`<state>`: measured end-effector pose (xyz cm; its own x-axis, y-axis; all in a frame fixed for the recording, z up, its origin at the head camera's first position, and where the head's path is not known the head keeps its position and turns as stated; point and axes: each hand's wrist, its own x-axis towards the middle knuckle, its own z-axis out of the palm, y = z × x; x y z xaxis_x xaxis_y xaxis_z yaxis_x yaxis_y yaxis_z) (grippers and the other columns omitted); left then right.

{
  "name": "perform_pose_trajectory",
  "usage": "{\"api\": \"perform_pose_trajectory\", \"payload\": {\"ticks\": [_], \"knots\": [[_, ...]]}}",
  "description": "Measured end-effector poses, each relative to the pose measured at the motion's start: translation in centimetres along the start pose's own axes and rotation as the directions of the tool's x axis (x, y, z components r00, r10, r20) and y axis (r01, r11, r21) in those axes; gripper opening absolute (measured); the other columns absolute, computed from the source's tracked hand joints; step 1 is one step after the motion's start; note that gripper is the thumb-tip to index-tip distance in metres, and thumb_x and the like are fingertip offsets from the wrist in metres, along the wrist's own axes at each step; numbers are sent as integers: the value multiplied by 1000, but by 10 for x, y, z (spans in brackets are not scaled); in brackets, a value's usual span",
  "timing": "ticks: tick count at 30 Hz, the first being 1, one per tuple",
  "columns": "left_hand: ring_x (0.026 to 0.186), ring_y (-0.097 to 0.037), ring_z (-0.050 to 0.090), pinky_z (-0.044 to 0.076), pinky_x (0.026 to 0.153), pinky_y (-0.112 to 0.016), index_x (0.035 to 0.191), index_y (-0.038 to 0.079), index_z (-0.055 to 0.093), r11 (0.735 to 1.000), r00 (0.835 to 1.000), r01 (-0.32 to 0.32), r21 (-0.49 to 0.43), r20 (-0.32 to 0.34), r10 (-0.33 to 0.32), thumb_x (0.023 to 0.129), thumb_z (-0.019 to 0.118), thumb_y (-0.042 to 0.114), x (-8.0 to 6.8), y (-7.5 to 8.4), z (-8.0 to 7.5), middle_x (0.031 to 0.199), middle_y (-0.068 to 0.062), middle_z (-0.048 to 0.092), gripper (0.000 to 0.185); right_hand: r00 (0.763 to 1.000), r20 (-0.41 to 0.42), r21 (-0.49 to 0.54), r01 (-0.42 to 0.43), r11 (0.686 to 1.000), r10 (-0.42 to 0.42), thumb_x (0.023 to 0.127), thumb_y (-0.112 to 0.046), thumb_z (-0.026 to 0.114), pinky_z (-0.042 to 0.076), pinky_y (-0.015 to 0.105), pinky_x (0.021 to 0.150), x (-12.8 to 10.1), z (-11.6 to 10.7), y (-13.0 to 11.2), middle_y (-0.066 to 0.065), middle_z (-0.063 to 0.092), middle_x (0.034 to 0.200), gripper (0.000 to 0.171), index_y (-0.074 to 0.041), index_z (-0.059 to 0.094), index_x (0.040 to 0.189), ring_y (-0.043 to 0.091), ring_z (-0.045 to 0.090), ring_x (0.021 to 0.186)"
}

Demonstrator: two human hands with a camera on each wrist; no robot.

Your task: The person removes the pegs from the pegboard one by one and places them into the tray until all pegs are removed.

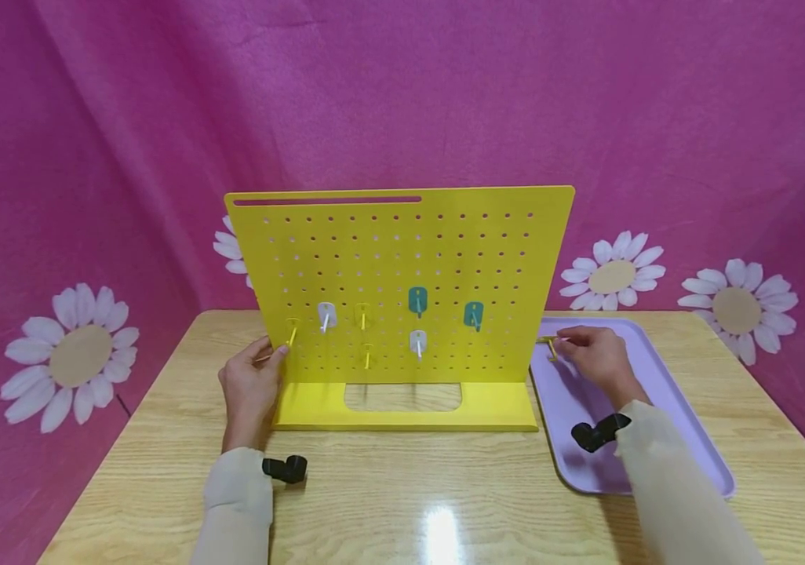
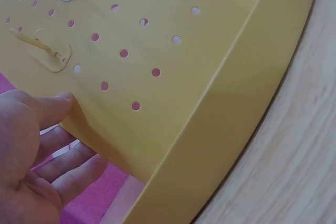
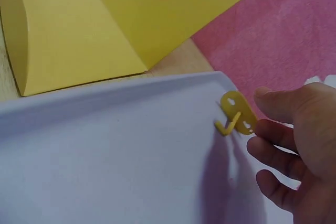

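A yellow pegboard (image 1: 402,259) stands upright on its folded base. My left hand (image 1: 250,384) grips its left edge low down, with the thumb (image 2: 55,109) on the front face and the other fingers at and behind the edge. Just above that thumb, a yellow hook (image 2: 51,51) is fixed to the board. My right hand (image 1: 596,357) is over the purple tray (image 1: 685,439), right of the board. Between thumb and forefinger it pinches the plate edge of another yellow hook (image 3: 239,114), whose bent prong points away from the palm.
On the board hang white hooks (image 1: 327,315), green hooks (image 1: 417,300) and more yellow hooks (image 1: 363,315). Its base has a wide cut-out (image 1: 402,397). The wooden table (image 1: 388,486) reaches back to a pink flowered curtain (image 1: 402,94). The tray's rim lies close beside the board's right end.
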<state>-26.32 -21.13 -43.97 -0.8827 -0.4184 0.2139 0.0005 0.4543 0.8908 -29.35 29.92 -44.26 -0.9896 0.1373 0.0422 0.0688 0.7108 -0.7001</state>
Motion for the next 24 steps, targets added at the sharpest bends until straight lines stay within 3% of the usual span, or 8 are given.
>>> {"api": "perform_pose_trajectory", "payload": {"ticks": [7, 16, 24], "knots": [[103, -32, 68, 58, 82, -43, 129, 7, 68, 1000, 1000, -24, -15, -4, 24, 96, 70, 19, 1, -1, -2, 116, -16, 70, 36, 994, -39, 21, 99, 995, -99, 98, -22, 66, 54, 33, 74, -11, -10, -10, 20, 70, 112, 39, 2, 66, 128, 33, 64, 95], [100, -30, 69, 57, 68, -21, 131, 9, 68, 1000, 1000, -1, -11, 1, 1, 97, 70, 20, 0, 0, -2, 118, -14, 70, 36, 972, -84, 66, 227, 972, -221, 97, -26, 69, 54, 25, 69, -33, -23, -36, 18, 72, 106, 40, 1, 68, 126, 31, 65, 92], [99, -30, 70, 59, 73, -30, 129, 7, 69, 1000, 1000, -24, -16, -8, 23, 96, 71, 19, -1, 0, 1, 116, -15, 70, 35, 925, -124, 91, 371, 924, -359, 94, -18, 73, 53, 22, 62, -49, -30, -58, 14, 73, 101, 32, 0, 72, 120, 12, 64, 82]]}}
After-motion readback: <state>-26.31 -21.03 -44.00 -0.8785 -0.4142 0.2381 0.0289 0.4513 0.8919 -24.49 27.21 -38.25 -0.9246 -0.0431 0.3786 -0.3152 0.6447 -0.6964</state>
